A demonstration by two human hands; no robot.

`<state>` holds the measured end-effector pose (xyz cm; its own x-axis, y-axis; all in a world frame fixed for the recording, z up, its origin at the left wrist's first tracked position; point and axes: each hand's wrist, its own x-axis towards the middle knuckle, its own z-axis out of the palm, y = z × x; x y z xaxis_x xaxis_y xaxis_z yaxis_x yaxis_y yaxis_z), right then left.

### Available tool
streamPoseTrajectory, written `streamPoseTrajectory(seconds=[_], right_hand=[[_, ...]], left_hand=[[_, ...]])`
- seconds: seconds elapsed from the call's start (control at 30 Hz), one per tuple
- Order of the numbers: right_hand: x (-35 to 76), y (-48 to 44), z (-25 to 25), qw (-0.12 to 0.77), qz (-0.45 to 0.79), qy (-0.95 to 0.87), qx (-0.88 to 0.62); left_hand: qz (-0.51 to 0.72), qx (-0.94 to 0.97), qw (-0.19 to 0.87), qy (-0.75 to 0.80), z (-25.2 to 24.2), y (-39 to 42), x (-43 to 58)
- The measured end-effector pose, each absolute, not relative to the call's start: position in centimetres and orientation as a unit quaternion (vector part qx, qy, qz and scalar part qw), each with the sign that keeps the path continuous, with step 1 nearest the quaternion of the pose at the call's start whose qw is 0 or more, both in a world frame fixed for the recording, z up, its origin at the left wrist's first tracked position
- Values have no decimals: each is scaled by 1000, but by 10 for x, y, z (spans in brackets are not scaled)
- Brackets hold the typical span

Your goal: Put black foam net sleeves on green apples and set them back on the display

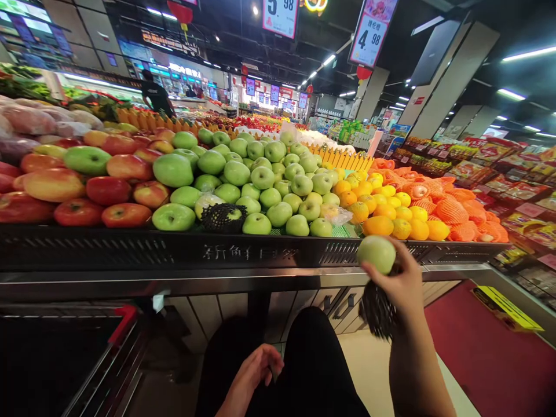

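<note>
My right hand (pixel 402 284) grips a green apple (pixel 377 255) before the black tray (pixel 174 249).
Dark netting (pixel 379 310) hangs beneath; my left hand (pixel 254 373) half-curls, contents unclear. Overhead signs (pixel 372 33) read 5.98, 4.98; the tray, 新鲜.

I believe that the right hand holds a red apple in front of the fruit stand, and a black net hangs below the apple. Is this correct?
Not fully: the apple in the right hand is green, as the head view shows. The black net does hang below it.
</note>
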<state>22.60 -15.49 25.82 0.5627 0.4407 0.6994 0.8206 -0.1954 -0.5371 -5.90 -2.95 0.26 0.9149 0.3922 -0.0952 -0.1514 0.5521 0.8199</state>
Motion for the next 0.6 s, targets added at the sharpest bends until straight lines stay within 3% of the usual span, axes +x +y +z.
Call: streamPoseTrajectory(seconds=[0.17, 0.3, 0.43, 0.6], right_hand=[[149, -174, 191, 475, 106, -576, -657], [110, -155, 137, 423, 278, -568, -649], [107, -147, 112, 348, 338, -525, -700], [128, -153, 104, 227, 381, -420, -791]], left_hand=[[90, 378, 920, 60, -43, -45, -24], [179, 372, 905, 105, -38, -59, -28], [202, 395, 871, 210, -8, -60, -47], [199, 288, 898, 267, 11, -42, -57]])
